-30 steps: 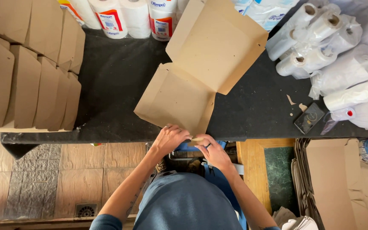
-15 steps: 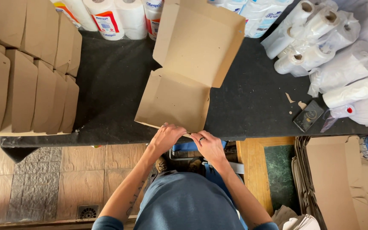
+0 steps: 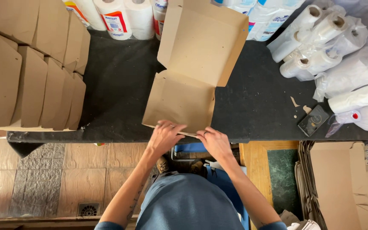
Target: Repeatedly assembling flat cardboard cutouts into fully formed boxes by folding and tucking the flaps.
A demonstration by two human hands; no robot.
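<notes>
Stacks of folded cardboard (image 3: 30, 81) are piled at the left of the black counter (image 3: 116, 76). At its near edge, the flat brown box blank (image 3: 179, 102) is pinched along its front flap by the left hand (image 3: 165, 137) and right hand (image 3: 214, 142). Plastic-wrapped rolls (image 3: 320, 38) lie far right.

Near flap of the cardboard box (image 3: 179, 102): partly covered by my left grip (image 3: 165, 138) and right grip (image 3: 214, 142) at the desk's (image 3: 120, 76) front edge. Paper rolls (image 3: 124, 15) at the back edge: tops cut off. Folded cardboard stack (image 3: 26, 76): cut off at left. Small dark object (image 3: 314, 120) near the front right: too small to identify.
</notes>
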